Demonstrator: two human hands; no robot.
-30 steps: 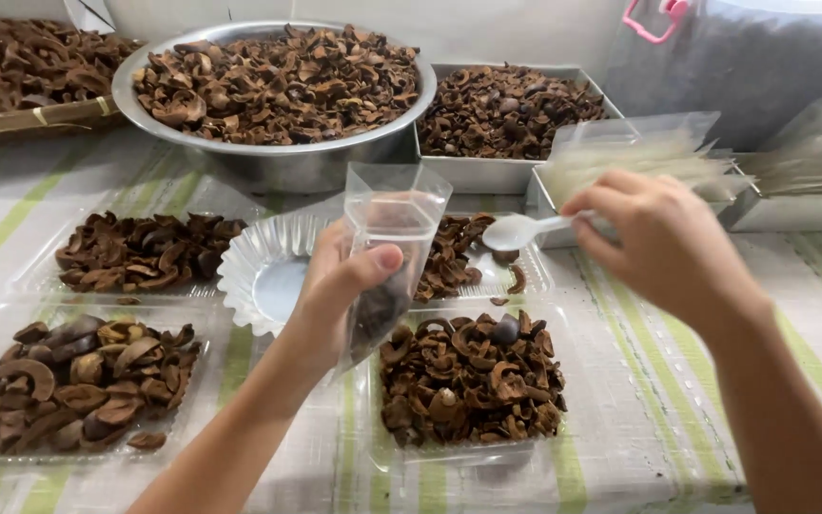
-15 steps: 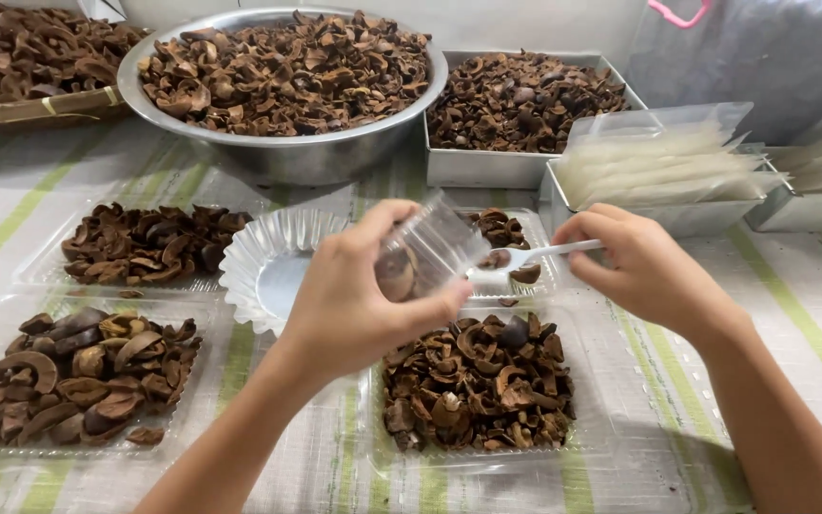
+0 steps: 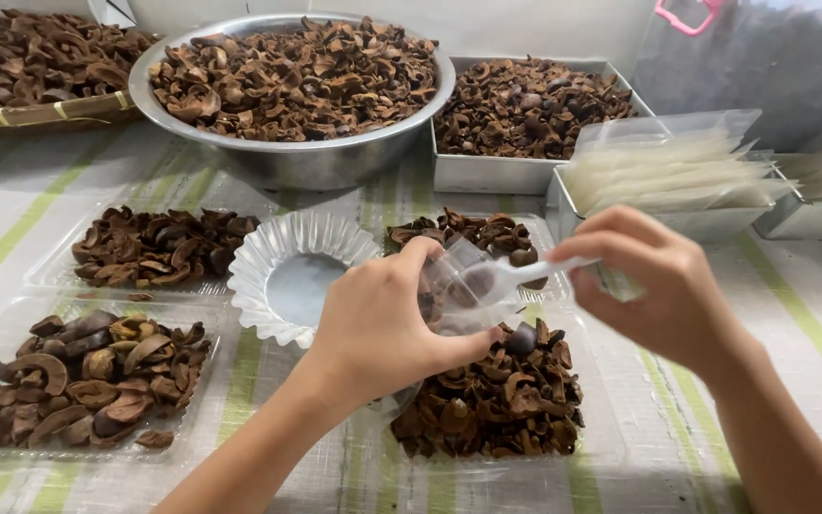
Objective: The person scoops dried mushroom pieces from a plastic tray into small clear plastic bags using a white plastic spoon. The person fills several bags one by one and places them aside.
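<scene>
Views: one, head-worn. Position: above the near edge of the counter (image 3: 811, 314), looking forward and steeply down. Range: close; both forearms enter from the bottom of the frame, hands at centre. Far limit: metal bowl (image 3: 297, 157) and trays along the top edge, wall just behind. Shared coverage: none, single view.

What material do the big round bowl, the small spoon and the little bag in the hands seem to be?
Round bowl: likely steel; grey, shiny, reflective wall.
Spoon, in right hand: probably plastic; white, slightly translucent.
Small bag, in left hand: thin clear plastic film; contents show through.
</scene>
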